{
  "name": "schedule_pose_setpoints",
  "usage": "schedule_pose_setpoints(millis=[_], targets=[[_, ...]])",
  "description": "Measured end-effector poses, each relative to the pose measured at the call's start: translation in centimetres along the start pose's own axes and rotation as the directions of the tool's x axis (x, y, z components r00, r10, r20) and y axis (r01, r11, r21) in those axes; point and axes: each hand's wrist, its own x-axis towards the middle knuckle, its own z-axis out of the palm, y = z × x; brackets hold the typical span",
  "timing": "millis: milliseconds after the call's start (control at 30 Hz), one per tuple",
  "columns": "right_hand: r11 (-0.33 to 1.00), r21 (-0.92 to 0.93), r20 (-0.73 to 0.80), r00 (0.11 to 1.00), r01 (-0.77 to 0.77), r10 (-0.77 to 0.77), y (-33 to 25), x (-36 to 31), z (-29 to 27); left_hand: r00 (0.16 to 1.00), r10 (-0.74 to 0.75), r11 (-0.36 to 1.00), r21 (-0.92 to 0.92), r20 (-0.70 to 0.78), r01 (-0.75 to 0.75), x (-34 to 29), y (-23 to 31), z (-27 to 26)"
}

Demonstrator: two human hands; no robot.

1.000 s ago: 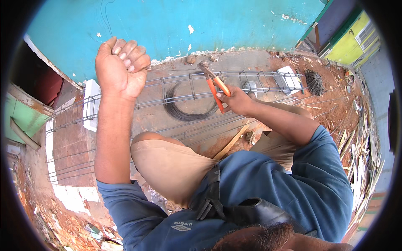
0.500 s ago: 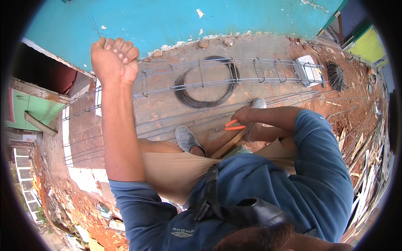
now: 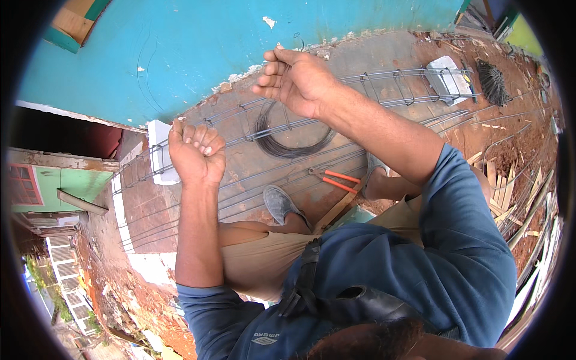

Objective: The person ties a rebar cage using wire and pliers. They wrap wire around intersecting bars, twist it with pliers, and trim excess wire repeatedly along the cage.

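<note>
My left hand (image 3: 197, 155) is closed, thumb and fingers curled, over the left part of a long rebar cage (image 3: 360, 96). Thin wires (image 3: 146, 84) arc up from its fingertips against the blue wall. Farther right, my right hand (image 3: 294, 81) is raised above the cage, palm turned up and fingers apart, holding nothing that I can see. On the ground by my feet lie orange-handled pliers (image 3: 341, 182), apart from both hands. Beneath the cage rests a coil of dark wire (image 3: 288, 150), its upper part hidden by my right hand and forearm.
White blocks (image 3: 161, 150) support the cage on the left, with another white block (image 3: 447, 81) on the right. Loose rebar rods (image 3: 240, 207) lie between cage and feet. Beyond stands a blue wall (image 3: 198, 48). A dark wire bundle (image 3: 493, 83) and wood scraps (image 3: 501, 186) lie right.
My right hand has left the pliers, which now lie on the ground, and has risen up and left over the cage. My left hand has shifted right and down in the picture, still closed.
</note>
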Motion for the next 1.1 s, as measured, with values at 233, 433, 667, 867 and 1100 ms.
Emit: schedule_pose_setpoints(millis=[233,433,667,867,1100], targets=[[0.934,-0.083,-0.033,0.936,0.347,-0.35,0.0,-2.3,1.1,0.943,-0.246,0.917,0.261,-0.225,0.301,1.5,-5.7,-4.2],[0.969,-0.139,0.22,0.96,0.204,-0.171,2.8,-3.2,-1.3,0.68,-0.617,0.003,0.863,-0.396,0.505,-1.2,-7.2,-4.8],[0.932,-0.342,0.417,0.908,0.122,0.034,5.7,-4.6,-1.1,0.949,-0.127,0.524,0.832,0.29,-0.184,-3.1,-4.2,-1.9],[0.977,-0.192,0.535,0.825,-0.088,0.179,7.4,-4.4,-1.1,0.771,0.166,0.452,0.648,0.615,-0.613,-3.9,-1.7,0.7],[0.944,-0.323,0.401,0.895,-0.059,0.194,8.1,-4.4,-0.4,0.784,0.11,0.233,0.751,0.61,-0.617,-3.7,-0.2,-0.4]])
